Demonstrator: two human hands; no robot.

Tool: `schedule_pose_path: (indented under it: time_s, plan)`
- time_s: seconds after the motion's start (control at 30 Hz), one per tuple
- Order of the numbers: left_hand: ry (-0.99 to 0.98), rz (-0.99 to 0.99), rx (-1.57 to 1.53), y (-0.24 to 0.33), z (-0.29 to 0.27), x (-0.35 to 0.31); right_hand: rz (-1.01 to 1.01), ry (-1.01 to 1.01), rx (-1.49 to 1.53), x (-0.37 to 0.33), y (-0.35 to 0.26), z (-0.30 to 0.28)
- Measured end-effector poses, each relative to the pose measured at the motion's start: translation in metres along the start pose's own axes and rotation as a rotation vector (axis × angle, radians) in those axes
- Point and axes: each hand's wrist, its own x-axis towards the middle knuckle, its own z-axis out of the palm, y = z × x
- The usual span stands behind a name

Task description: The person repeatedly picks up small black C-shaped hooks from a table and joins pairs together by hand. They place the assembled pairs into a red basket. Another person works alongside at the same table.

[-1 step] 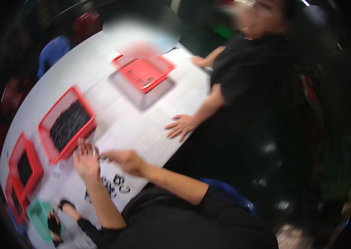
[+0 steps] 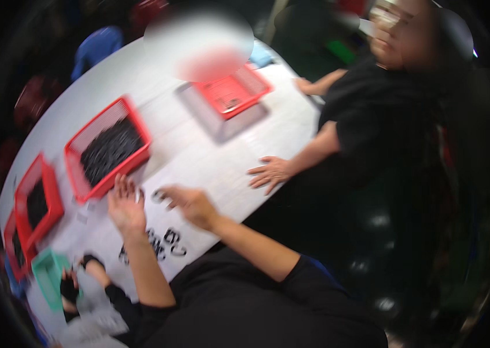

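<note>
Over the white table [image 2: 190,165], my left hand [image 2: 127,211] is open with the palm up, next to the corner of a red basket [image 2: 107,190] of dark pieces. Just to its right, my right hand [image 2: 194,207] has bent fingers. A small black curved piece [image 2: 159,197] shows at its fingertips and appears to be pinched there, though motion blurs the grip. Below both hands, several black curved pieces [image 2: 171,236] lie in rough rows on the table.
Another red basket [image 2: 230,110] with a few small pieces stands farther back. Two more red baskets [image 2: 51,217] and a green basket [image 2: 48,269] line the left side. A co-worker's hand [image 2: 271,173] rests on the right table edge. Another person's dark-gloved hand [image 2: 70,287] is lower left.
My right hand has drawn away from my left, to the right, and the small black piece has moved with it. The whole view has shifted.
</note>
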Motion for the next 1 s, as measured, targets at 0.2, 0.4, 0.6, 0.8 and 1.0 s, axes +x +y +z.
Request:
schedule_pose_path:
  time_s: [0.2, 0.4, 0.6, 0.8, 1.0]
  plan:
    - [0.369, 0.377, 0.31, 0.029, -0.089, 0.0, 0.251, -0.115, -0.394, 0.087, 0.047, 0.025]
    - [0.676, 0.386, 0.818, -0.001, -0.179, -0.024, 0.045, -0.209, -0.465, 0.174, 0.047, 0.08]
    - [0.719, 0.432, 1.711, -0.039, -0.177, -0.037, 0.012, -0.396, -0.387, 0.14, 0.084, 0.078]
    - [0.614, 0.51, 2.128, -0.041, -0.198, -0.014, 0.282, -0.536, -0.331, 0.072, 0.096, 0.042]
    - [0.584, 0.423, 2.015, -0.035, -0.189, -0.015, 0.331, -0.54, -0.297, 0.038, 0.091, 0.031]
